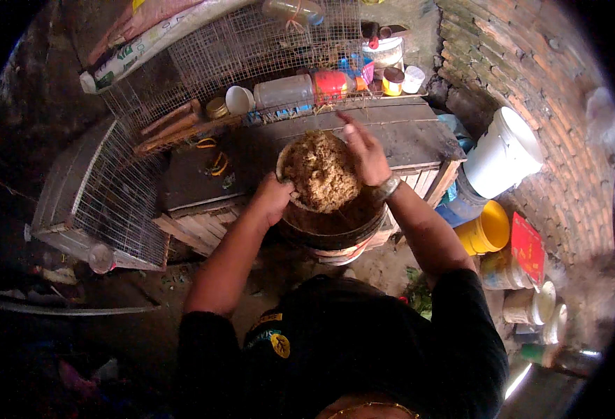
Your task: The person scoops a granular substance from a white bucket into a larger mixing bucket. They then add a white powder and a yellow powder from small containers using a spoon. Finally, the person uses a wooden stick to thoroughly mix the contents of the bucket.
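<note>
My left hand (274,198) grips the near-left rim of a round bowl (281,160). A heap of moist, crumbly tan mash (320,173) fills it above the rim. To the right of the heap, my right hand (366,153) is raised with its fingers stretched out and nothing in it. Whether its palm touches the mash or the bowl's edge, I cannot tell. Below the bowl stands a large dark-rimmed bucket (333,235), its inside partly hidden by the bowl and my right wrist.
Behind the bucket is a wooden crate (407,123), with a plastic bottle (286,91) and small tubs at its back edge. A wire cage (113,199) stands at left. On the right, a white bucket (496,157) and a yellow bucket (483,228) lean near the brick wall (538,105).
</note>
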`<action>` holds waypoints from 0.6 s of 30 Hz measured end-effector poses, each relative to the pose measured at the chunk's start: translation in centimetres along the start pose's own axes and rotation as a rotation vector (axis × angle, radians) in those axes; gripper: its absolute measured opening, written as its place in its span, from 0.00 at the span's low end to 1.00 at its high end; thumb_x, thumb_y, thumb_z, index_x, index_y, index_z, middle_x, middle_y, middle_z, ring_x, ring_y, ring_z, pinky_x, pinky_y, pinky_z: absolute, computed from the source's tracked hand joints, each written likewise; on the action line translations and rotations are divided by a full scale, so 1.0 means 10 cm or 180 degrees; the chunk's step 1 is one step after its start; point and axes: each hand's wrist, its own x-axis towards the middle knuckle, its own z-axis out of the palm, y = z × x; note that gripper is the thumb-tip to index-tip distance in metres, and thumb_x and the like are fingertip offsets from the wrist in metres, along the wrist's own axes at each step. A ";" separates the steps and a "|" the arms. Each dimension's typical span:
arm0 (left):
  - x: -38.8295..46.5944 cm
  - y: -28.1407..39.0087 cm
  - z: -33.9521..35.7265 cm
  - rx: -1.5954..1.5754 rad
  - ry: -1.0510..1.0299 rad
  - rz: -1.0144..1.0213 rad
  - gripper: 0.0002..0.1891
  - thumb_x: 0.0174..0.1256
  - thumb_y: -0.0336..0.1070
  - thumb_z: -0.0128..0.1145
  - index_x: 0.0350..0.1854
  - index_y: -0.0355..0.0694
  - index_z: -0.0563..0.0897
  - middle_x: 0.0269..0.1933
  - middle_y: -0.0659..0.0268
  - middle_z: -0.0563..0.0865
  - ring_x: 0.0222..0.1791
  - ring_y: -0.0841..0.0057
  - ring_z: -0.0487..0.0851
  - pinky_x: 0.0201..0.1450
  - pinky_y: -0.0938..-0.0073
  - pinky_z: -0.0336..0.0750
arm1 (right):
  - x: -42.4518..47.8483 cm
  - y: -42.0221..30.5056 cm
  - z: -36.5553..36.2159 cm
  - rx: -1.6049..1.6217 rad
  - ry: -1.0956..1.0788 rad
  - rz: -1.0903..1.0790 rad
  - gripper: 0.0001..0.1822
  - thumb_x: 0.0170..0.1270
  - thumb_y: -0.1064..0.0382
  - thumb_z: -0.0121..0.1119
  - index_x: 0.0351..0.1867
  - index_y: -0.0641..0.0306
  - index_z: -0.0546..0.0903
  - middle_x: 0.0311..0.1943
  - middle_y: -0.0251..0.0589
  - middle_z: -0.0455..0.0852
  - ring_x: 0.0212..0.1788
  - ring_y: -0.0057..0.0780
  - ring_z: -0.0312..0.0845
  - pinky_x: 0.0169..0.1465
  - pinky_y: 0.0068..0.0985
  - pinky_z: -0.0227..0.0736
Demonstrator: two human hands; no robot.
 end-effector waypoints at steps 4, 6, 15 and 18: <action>-0.27 0.24 0.19 0.0474 0.0342 0.0082 0.19 0.57 0.23 0.47 0.53 0.32 0.70 0.46 0.55 0.79 0.43 0.65 0.80 0.35 0.66 0.80 | -0.29 0.08 0.05 0.0718 0.0895 0.0447 0.29 0.69 0.47 0.39 0.62 0.67 0.64 0.59 0.54 0.69 0.62 0.39 0.62 0.64 0.29 0.54; -0.30 0.19 0.30 0.0037 0.0198 0.0268 0.18 0.62 0.28 0.47 0.56 0.36 0.69 0.48 0.58 0.79 0.42 0.67 0.81 0.33 0.67 0.80 | -0.41 0.08 0.20 0.1030 0.1083 0.0457 0.29 0.69 0.48 0.39 0.63 0.68 0.63 0.61 0.52 0.66 0.64 0.39 0.59 0.65 0.28 0.51; -0.20 -0.09 0.55 -0.0449 0.0448 0.1148 0.20 0.65 0.28 0.48 0.60 0.36 0.66 0.56 0.62 0.74 0.52 0.74 0.75 0.54 0.73 0.73 | -0.42 0.02 0.45 -0.1868 0.1420 -0.0683 0.30 0.65 0.53 0.48 0.64 0.65 0.60 0.62 0.66 0.57 0.63 0.60 0.55 0.64 0.42 0.53; -0.24 0.00 0.57 -0.0752 0.0358 0.0566 0.18 0.67 0.30 0.47 0.58 0.40 0.68 0.56 0.61 0.74 0.52 0.70 0.77 0.45 0.64 0.79 | -0.37 0.17 0.42 -0.1648 0.1230 -0.0571 0.32 0.64 0.52 0.49 0.65 0.65 0.58 0.62 0.68 0.56 0.64 0.61 0.53 0.65 0.43 0.51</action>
